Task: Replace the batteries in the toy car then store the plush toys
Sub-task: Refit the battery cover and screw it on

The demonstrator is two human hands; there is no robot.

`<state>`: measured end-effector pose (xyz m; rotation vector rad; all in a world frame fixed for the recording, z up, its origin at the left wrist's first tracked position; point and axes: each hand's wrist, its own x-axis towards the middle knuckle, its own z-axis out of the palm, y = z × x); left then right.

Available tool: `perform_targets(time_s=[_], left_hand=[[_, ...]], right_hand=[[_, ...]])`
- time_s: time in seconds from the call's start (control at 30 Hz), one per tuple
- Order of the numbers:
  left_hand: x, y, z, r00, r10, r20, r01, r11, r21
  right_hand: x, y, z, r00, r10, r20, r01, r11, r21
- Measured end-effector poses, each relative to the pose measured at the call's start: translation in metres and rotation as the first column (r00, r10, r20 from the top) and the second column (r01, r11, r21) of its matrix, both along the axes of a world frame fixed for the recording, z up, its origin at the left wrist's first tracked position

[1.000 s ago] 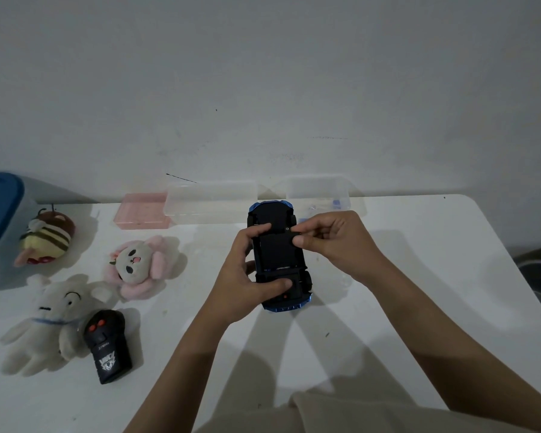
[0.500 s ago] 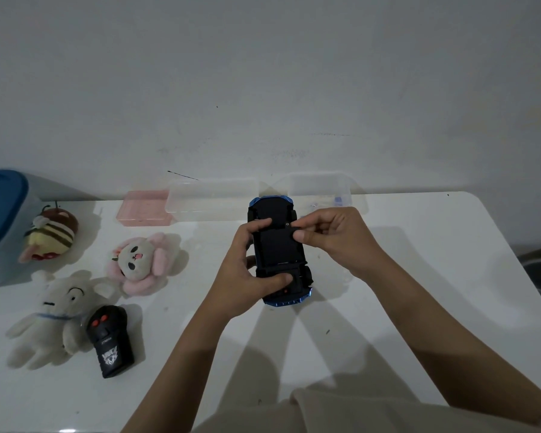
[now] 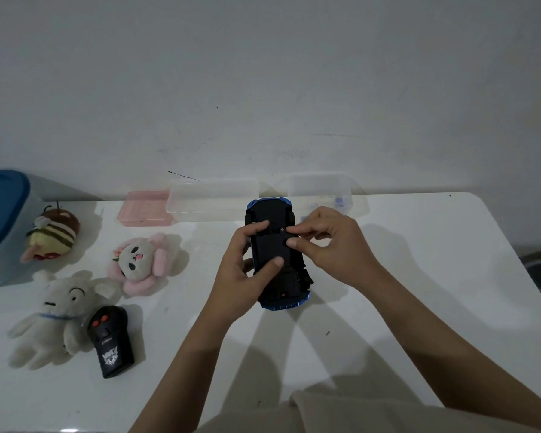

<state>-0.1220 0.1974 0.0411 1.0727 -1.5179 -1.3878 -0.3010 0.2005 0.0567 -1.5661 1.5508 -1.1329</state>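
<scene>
Head view: left hand [image 3: 242, 276] grips the upturned toy car [image 3: 277, 254]; right hand [image 3: 331, 245] fingers [image 3: 294, 243] curl, pressing its underside.

Matt black plastic on the toy car [image 3: 277, 254] underside beneath the fingers [image 3: 294, 243], glossy blue trim at its ends. Smooth, faintly glossy white tabletop [image 3: 419, 276] below. Left of the fingers, fuzzy cloth plush toys [image 3: 57, 310] and a semi-gloss black plastic remote [image 3: 111, 345]. Beyond, clear and pink translucent plastic boxes [image 3: 213, 198].
</scene>
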Motion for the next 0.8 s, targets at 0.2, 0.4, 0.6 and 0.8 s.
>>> perform_targets(time_s=[0.2,0.4,0.6,0.8], left_hand=[[-0.002,0.003,0.003,0.996,0.086,-0.024,-0.087,0.996,-0.027],[-0.003,0.008,0.005,0.994,0.108,-0.021,-0.109,0.993,-0.035],[0.004,0.011,0.001,0.995,0.096,0.009,-0.095,0.995,-0.042],[0.011,0.018,-0.008,0.985,0.155,0.071,-0.155,0.988,0.004]], right_hand=[[0.011,0.008,-0.013,0.995,-0.077,0.06,0.085,0.986,-0.143],[0.017,0.015,-0.017,0.984,-0.114,0.137,0.135,0.978,-0.156],[0.024,0.015,-0.018,0.916,-0.177,0.36,0.177,0.984,0.035],[0.015,0.013,-0.036,0.911,-0.263,0.318,0.209,0.959,0.192]])
